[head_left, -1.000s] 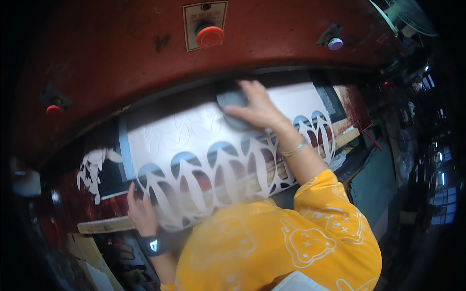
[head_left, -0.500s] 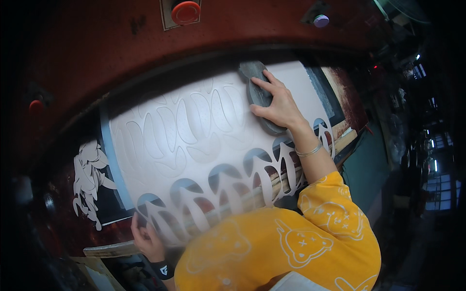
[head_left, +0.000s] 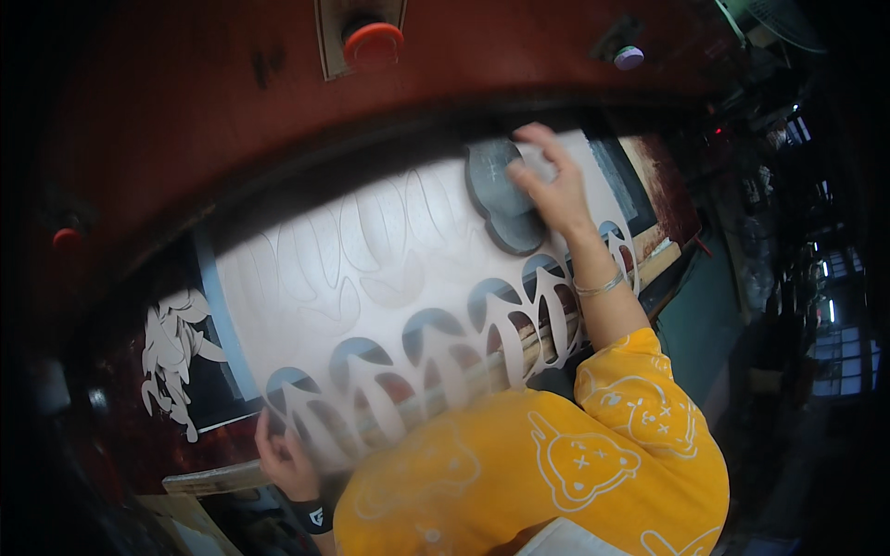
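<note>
A grey, shoe-sole-shaped cutting die (head_left: 502, 190) lies flat on a pale pink sheet (head_left: 287, 338), toward the sheet's far right. My right hand (head_left: 559, 190) hangs just beside and over the die's right edge, slightly blurred, its fingers apart and holding nothing. Curved petal-like outlines are cut in the far left half of the sheet, under the machine's shadow. Along the near edge, a row of cut-out holes leaves thin strips draping over the table's edge. My left hand (head_left: 286, 458) grips the sheet's near left corner; some of its fingertips are hidden under the sheet.
A dark red press head (head_left: 232, 102) overhangs the far side, with a red push button (head_left: 373, 44) and a lilac knob (head_left: 629, 58). Cut pale pieces (head_left: 174, 347) are piled at the left. A wooden strip (head_left: 213, 479) runs along the near edge.
My right hand has let go of the die and lifted toward the right, uncovering it. The die now lies a little further right and more flatly. My left hand stays at the corner.
</note>
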Tool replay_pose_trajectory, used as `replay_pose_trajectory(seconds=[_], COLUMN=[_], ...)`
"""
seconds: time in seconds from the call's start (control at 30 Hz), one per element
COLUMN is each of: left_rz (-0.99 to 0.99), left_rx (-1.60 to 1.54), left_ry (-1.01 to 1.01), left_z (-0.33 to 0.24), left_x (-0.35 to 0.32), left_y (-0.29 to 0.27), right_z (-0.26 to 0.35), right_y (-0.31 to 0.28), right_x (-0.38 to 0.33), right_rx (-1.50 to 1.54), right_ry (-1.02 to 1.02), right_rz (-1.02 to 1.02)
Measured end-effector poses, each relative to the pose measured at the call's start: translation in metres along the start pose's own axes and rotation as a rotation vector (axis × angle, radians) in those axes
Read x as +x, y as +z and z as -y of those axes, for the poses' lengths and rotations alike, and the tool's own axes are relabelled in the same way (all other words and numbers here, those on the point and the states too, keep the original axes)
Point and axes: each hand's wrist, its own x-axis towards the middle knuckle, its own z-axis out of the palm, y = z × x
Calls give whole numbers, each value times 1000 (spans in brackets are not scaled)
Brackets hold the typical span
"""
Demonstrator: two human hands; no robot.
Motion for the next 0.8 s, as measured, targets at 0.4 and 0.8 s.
replay_pose_trajectory(seconds=[0.4, 0.8], left_rz=[-40, -125], left_rx=[111, 110], left_ry=[121, 162], left_z=[16, 4], left_x=[7, 4], left_y=[0, 9], right_z=[0, -16], right_y=[-104, -65], right_x=[79, -167], right_rx=[-123, -337], right_ry=[-146, -98], right_rz=[-916, 200])
